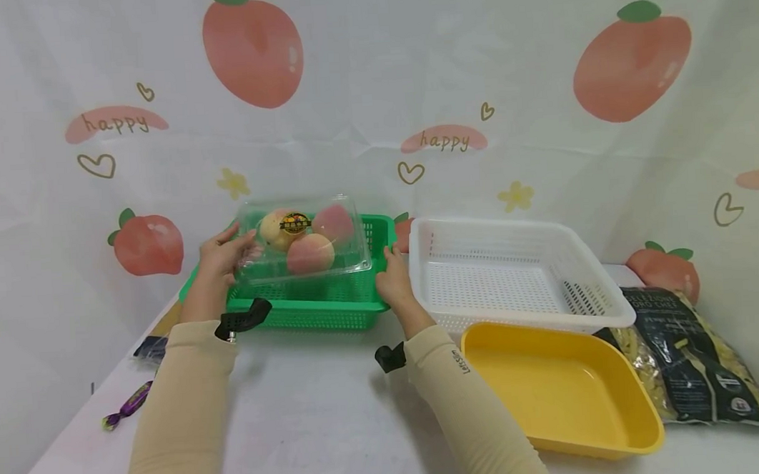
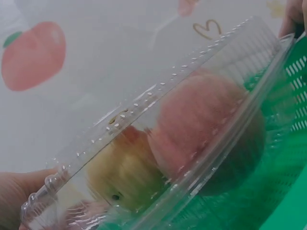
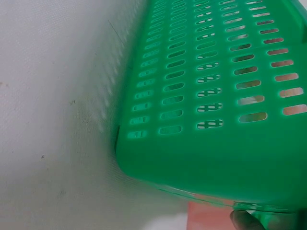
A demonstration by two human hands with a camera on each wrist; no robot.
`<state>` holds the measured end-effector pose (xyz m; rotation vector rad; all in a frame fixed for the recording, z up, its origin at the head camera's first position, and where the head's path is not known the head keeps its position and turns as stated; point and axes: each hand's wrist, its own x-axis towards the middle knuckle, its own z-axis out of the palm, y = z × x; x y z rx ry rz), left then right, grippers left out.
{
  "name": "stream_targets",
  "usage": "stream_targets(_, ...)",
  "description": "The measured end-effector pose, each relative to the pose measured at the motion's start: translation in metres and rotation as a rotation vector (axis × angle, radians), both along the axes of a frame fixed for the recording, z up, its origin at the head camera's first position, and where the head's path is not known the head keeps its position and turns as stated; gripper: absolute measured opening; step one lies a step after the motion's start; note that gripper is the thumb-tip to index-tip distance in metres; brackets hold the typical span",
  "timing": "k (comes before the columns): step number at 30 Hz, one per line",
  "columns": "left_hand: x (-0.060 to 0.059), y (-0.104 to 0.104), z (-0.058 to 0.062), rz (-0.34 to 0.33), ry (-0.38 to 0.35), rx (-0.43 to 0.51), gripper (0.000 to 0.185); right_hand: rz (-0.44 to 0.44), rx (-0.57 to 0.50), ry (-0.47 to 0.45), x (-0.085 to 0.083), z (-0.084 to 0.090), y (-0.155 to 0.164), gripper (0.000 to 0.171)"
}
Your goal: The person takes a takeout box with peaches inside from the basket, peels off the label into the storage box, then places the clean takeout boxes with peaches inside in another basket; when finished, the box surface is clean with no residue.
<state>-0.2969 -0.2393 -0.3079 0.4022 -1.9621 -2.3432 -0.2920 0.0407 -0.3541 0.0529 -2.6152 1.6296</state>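
Okay, your left hand (image 1: 221, 258) grips the fruit box (image 1: 350, 257) by its left end, fingers curled — long axis left-right, over the green basket (image 1: 313, 316). Your right hand (image 1: 395, 280) grips the basket's right rim.

A yellow bin (image 1: 561, 392) sits before a white basket (image 1: 494, 285) (a glossy printed bag (image 1: 698, 363) beside them).

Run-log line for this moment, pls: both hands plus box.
left hand: grips clear box | right hand: holds green basket at rim | box: over basket, three fruits inside
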Motion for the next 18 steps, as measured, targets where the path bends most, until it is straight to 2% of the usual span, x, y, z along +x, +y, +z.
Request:
stream_targets(5, 0.012, 0.003, 0.007, 0.001, 0.082, 0.099, 0.076, -0.001, 0.003, 0.000, 0.000, -0.001, 0.000, 0.061)
stream_targets(11, 0.024, 0.006, 0.012, 0.018, 0.150, 0.152, 0.076, -0.006, -0.009, 0.003, 0.000, 0.000, -0.001, 0.060)
stream_targets(15, 0.032, 0.007, 0.015, 0.070, 0.154, 0.148, 0.075, -0.009, -0.015, 0.000, 0.000, -0.001, -0.002, 0.061)
stream_targets(18, 0.038, 0.008, 0.017, 0.111, 0.169, 0.189, 0.075, -0.008, -0.017, -0.004, 0.000, 0.000, -0.001, 0.061)
